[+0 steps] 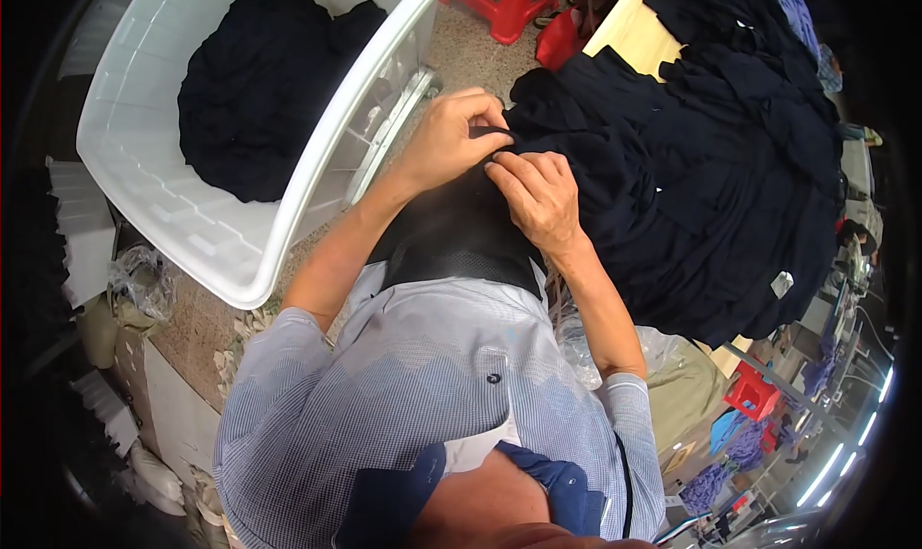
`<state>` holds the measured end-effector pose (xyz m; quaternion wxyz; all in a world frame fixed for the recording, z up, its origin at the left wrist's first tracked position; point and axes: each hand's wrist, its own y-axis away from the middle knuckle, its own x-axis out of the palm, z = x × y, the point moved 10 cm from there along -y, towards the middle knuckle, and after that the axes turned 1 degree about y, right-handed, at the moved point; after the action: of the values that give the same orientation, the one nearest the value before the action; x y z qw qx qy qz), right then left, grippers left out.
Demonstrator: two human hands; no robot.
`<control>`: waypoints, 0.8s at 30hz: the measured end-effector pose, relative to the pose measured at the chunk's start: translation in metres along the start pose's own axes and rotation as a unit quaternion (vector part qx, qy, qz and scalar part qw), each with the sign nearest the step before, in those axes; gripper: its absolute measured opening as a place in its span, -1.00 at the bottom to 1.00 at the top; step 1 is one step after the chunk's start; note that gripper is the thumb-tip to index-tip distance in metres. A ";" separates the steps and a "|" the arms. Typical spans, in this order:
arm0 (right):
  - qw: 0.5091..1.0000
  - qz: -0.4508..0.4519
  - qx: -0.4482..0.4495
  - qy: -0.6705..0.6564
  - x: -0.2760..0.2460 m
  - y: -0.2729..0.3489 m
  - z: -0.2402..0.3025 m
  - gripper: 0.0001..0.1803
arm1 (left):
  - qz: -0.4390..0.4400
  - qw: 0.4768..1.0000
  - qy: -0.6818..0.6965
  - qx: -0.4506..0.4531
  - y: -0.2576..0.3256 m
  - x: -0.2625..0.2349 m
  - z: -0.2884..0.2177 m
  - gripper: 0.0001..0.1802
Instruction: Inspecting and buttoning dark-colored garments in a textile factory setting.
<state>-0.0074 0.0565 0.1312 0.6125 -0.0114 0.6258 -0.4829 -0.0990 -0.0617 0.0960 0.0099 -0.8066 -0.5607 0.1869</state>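
Head view: left hand (451, 141) and right hand (538, 198) both pinch one dark garment (461, 227) at the surface's (629, 30) edge; some pieces lie in the white basket (144, 179), a larger pile (691, 165) waits.

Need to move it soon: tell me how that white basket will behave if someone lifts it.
The basket looks like rigid plastic, so it should hold its shape. It holds only one dark cloth heap, so it is probably light. Its slotted wall likely gives fingers grip.
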 end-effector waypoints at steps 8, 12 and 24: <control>0.997 -0.048 0.065 -0.006 -0.005 0.014 -0.029 -0.69 | 0.053 0.998 0.015 0.006 0.009 0.023 0.035 -0.84; 0.995 -0.065 0.071 -0.003 -0.004 0.009 -0.022 -0.72 | 0.025 0.998 -0.058 0.020 0.016 0.026 0.037 -0.80; 0.985 -0.012 0.169 -0.042 0.003 0.005 -0.026 -0.71 | 0.005 0.998 -0.059 0.010 0.030 0.025 0.030 -0.85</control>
<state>-0.0257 0.0732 0.1205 0.6254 0.0650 0.5086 -0.5882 -0.0739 -0.0562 0.0544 -0.0164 -0.7965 -0.5548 0.2400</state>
